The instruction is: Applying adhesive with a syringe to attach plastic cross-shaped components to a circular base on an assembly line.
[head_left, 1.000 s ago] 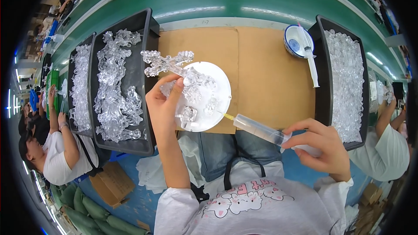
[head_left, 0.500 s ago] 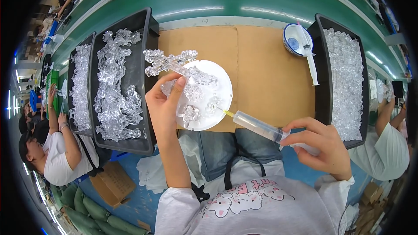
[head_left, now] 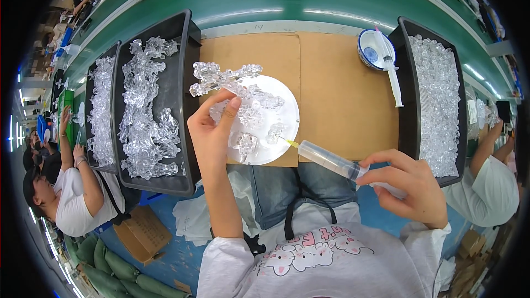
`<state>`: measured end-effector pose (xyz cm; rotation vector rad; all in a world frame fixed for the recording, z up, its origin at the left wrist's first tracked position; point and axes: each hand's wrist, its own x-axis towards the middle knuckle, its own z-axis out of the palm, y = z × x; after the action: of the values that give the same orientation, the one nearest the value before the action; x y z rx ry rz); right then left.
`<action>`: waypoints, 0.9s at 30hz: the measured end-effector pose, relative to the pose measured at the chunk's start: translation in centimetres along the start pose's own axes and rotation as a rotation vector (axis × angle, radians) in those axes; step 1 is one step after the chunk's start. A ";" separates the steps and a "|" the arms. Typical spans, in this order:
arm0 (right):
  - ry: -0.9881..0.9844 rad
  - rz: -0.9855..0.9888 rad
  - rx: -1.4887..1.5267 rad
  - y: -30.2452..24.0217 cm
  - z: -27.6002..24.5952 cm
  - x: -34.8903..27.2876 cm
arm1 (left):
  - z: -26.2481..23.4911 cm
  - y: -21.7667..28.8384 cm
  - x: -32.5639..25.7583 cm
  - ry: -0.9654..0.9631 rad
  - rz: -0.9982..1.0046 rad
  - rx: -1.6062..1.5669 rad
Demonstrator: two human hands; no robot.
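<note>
My left hand point(head_left: 210, 127) pinches a clear plastic branched ornament point(head_left: 227, 77) between thumb and fingers, above the left part of a round white plate point(head_left: 290, 115). More clear pieces lie on or over the plate; where they join the held one I cannot tell. Near the plate's front sits a clear star-like piece point(head_left: 246, 143), and right of it a smaller clear piece point(head_left: 276, 131). Gripped in my right hand point(head_left: 409, 185) is a clear syringe point(head_left: 328, 161) with a yellow-based needle. The needle's tip is at the smaller piece; contact cannot be made out.
Black bins point(head_left: 190, 127) of clear parts stand at left, another black bin point(head_left: 407, 132) at right. A blue-and-white bowl point(head_left: 361, 58) with a second syringe point(head_left: 395, 85) leaning in it stands at the back right. Cardboard point(head_left: 342, 105) covers the table. Co-workers sit on both sides.
My left hand, the ornament and the plate have shifted slightly right. The smaller clear piece has come up to the needle's tip. My right hand has barely moved.
</note>
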<state>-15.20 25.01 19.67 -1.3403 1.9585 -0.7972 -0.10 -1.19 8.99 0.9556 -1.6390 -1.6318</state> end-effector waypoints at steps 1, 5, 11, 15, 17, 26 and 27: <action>-0.005 0.002 0.000 -0.1 0.0 0.0 | 0.0 0.0 0.0 -0.003 -0.003 -0.011; -0.012 0.006 0.008 -0.1 0.0 0.0 | 0.0 -0.1 0.0 -0.013 0.008 -0.042; -0.019 0.006 0.007 -0.2 -0.1 0.0 | -0.1 -0.1 0.0 -0.024 0.000 -0.072; -0.027 0.015 0.009 -0.3 -0.2 -0.1 | 0.0 0.1 -0.2 -0.009 -0.008 -0.047; -0.027 0.008 -0.005 -0.4 -0.2 -0.1 | 0.1 0.1 -0.1 -0.014 -0.008 -0.045; -0.029 0.001 -0.007 -0.6 -0.2 -0.1 | 0.1 0.0 -0.2 -0.014 -0.010 -0.060; -0.029 0.001 -0.008 -0.6 -0.2 -0.1 | 0.1 -0.1 -0.2 -0.013 -0.011 -0.061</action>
<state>-14.97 24.94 20.32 -1.3478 1.9417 -0.7655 -0.09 -0.96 8.94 0.9263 -1.5864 -1.6887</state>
